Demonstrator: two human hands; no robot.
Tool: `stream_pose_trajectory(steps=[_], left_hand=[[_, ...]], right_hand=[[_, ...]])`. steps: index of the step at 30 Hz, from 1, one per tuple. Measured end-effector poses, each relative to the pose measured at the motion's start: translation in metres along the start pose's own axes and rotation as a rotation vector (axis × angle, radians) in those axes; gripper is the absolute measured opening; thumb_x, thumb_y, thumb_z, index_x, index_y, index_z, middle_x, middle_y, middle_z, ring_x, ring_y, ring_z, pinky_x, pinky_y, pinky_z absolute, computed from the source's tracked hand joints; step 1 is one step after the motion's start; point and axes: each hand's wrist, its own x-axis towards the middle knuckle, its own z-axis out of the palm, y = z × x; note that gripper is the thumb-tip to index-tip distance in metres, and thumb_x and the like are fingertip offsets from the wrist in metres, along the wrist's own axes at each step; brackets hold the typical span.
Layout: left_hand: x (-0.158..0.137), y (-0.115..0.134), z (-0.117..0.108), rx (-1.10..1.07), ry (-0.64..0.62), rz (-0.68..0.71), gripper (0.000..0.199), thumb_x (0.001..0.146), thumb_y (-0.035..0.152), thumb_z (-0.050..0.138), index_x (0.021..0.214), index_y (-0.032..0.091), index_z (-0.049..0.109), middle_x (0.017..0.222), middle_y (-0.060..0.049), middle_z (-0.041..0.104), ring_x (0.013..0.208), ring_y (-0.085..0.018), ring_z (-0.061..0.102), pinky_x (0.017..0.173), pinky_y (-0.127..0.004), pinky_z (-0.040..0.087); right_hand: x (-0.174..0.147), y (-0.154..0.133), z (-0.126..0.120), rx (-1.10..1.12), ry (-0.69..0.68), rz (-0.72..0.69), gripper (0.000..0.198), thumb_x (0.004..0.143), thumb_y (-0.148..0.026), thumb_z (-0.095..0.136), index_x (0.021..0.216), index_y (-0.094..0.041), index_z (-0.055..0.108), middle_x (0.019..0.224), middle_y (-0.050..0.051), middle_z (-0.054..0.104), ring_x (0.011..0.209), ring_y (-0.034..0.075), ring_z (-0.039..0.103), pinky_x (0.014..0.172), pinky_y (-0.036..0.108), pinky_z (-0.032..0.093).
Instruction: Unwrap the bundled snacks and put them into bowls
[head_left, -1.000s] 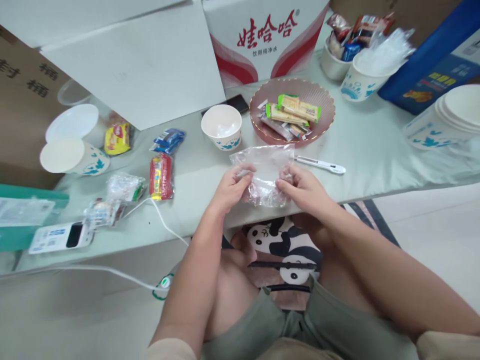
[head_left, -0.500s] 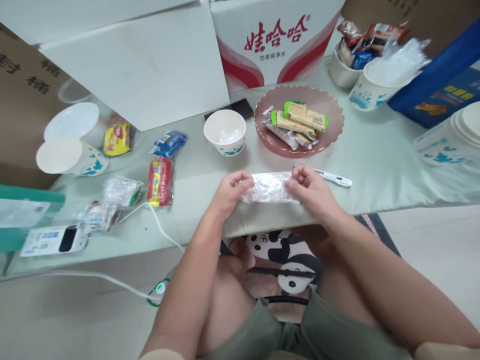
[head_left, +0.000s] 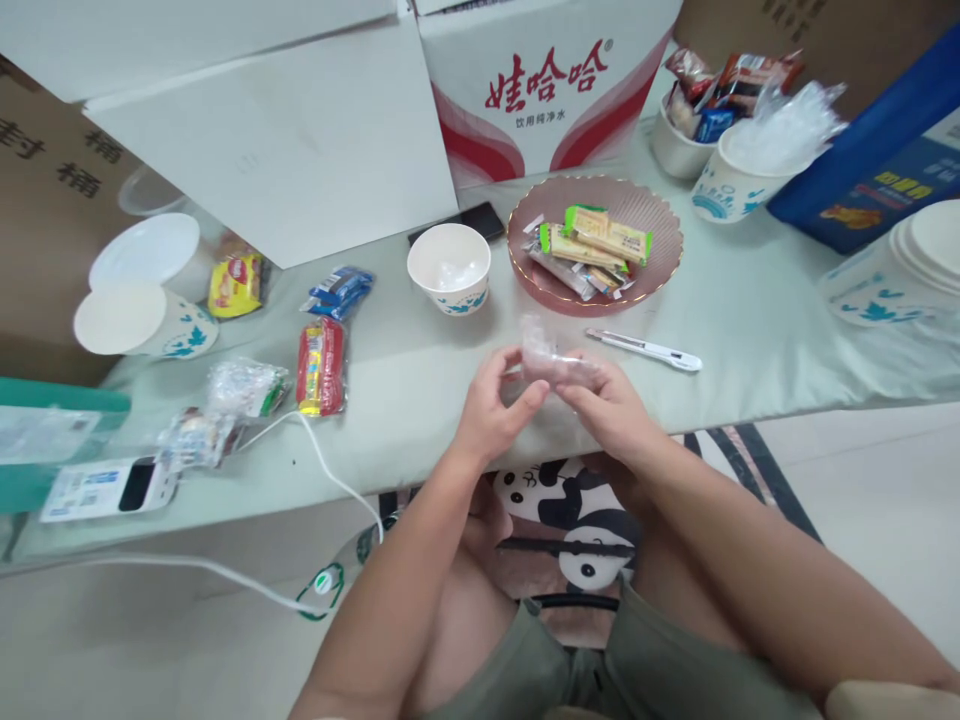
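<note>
Over the near edge of the table, my right hand pinches a clear plastic bag, which is folded and crumpled, with one end standing up. My left hand closes round the bag's left side, its thumb lying along the near side. Some of the left fingers are hidden behind the plastic. Just beyond my right hand lies a white utility knife. A white paper bowl stands farther back, left of a pink scalloped dish holding several wrapped snack bars.
On the left are a red packet, blue packets, a yellow packet, clear-wrapped items and a white cable. Paper cups stand at right. White cartons and a phone are behind.
The plastic was stretched flat between both hands; now it is folded up and bunched. My hands have come closer together, the left moving right and nearer, uncovering more of the utility knife.
</note>
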Motion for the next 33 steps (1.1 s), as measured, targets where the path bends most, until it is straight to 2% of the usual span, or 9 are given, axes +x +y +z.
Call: stream_pose_trajectory(steps=[3, 7, 9, 12, 18, 21, 25, 29, 33], left_hand=[[0.002, 0.005, 0.003, -0.188, -0.103, -0.146, 0.040, 0.084, 0.055, 0.069, 0.097, 0.018, 0.068, 0.090, -0.005, 0.071, 0.081, -0.018, 0.065, 0.075, -0.030, 0.052], [0.007, 0.010, -0.004, -0.179, 0.011, -0.269, 0.037, 0.085, 0.053, 0.066, 0.074, 0.018, 0.065, 0.069, 0.001, 0.061, 0.065, -0.013, 0.053, 0.063, -0.026, 0.044], [0.009, 0.011, -0.009, -0.187, -0.036, -0.304, 0.036, 0.084, 0.050, 0.066, 0.068, 0.018, 0.061, 0.065, 0.002, 0.056, 0.063, -0.013, 0.050, 0.061, -0.026, 0.041], [0.012, 0.010, -0.015, -0.230, -0.065, -0.289, 0.028, 0.080, 0.043, 0.067, 0.069, 0.019, 0.060, 0.067, 0.002, 0.056, 0.064, -0.013, 0.050, 0.062, -0.026, 0.041], [0.019, 0.004, -0.028, -0.298, 0.222, -0.305, 0.014, 0.080, 0.034, 0.061, 0.079, 0.020, 0.059, 0.071, 0.003, 0.055, 0.064, -0.011, 0.052, 0.061, -0.024, 0.040], [0.023, 0.003, -0.034, -0.324, 0.287, -0.327, 0.016, 0.081, 0.032, 0.058, 0.071, 0.020, 0.055, 0.062, 0.004, 0.050, 0.057, -0.010, 0.045, 0.058, -0.024, 0.038], [0.028, 0.002, -0.040, -0.356, 0.305, -0.323, 0.021, 0.082, 0.029, 0.058, 0.065, 0.020, 0.052, 0.055, 0.005, 0.046, 0.053, -0.009, 0.041, 0.055, -0.024, 0.034], [0.029, 0.000, -0.046, -0.369, 0.323, -0.319, 0.023, 0.083, 0.028, 0.059, 0.063, 0.019, 0.051, 0.054, 0.006, 0.045, 0.053, -0.008, 0.039, 0.054, -0.024, 0.032], [0.027, -0.001, -0.054, -0.394, 0.356, -0.299, 0.025, 0.084, 0.027, 0.060, 0.063, 0.019, 0.051, 0.056, 0.005, 0.045, 0.053, -0.008, 0.038, 0.054, -0.024, 0.032]], right_hand=[[-0.002, -0.001, 0.005, 0.039, -0.115, -0.017, 0.023, 0.084, -0.044, 0.067, 0.091, -0.022, 0.066, 0.084, 0.001, 0.068, 0.079, 0.018, 0.062, 0.075, 0.033, 0.051], [0.003, 0.002, 0.007, -0.027, 0.173, -0.064, 0.034, 0.076, -0.043, 0.078, 0.100, -0.025, 0.061, 0.102, 0.004, 0.068, 0.094, 0.019, 0.064, 0.080, 0.032, 0.052], [0.005, 0.004, 0.010, -0.013, 0.133, -0.034, 0.044, 0.070, -0.041, 0.082, 0.104, -0.025, 0.060, 0.108, 0.005, 0.068, 0.098, 0.021, 0.064, 0.082, 0.033, 0.052], [0.003, 0.005, 0.016, -0.018, 0.010, 0.039, 0.030, 0.074, -0.041, 0.076, 0.092, -0.023, 0.061, 0.084, 0.001, 0.067, 0.076, 0.017, 0.061, 0.069, 0.031, 0.049], [-0.002, -0.023, 0.019, -0.330, 0.257, -0.226, 0.014, 0.076, -0.021, 0.067, 0.074, -0.024, 0.054, 0.068, -0.003, 0.055, 0.063, 0.014, 0.049, 0.063, 0.030, 0.039], [0.032, -0.057, 0.025, -0.533, 0.243, -0.411, 0.019, 0.073, -0.010, 0.064, 0.073, -0.025, 0.053, 0.069, -0.002, 0.052, 0.064, 0.015, 0.047, 0.065, 0.031, 0.039], [0.120, -0.089, 0.049, -0.799, 0.062, -0.536, 0.023, 0.071, -0.002, 0.062, 0.076, -0.024, 0.060, 0.074, 0.001, 0.055, 0.080, 0.019, 0.056, 0.075, 0.033, 0.041], [0.196, -0.082, 0.078, -1.056, -0.220, -0.354, 0.029, 0.067, 0.010, 0.063, 0.065, -0.019, 0.064, 0.066, -0.002, 0.054, 0.078, 0.015, 0.059, 0.076, 0.030, 0.041], [0.224, -0.071, 0.101, -1.177, -0.376, -0.085, 0.037, 0.067, 0.010, 0.072, 0.047, -0.016, 0.055, 0.050, -0.008, 0.045, 0.065, 0.006, 0.056, 0.075, 0.024, 0.041]])
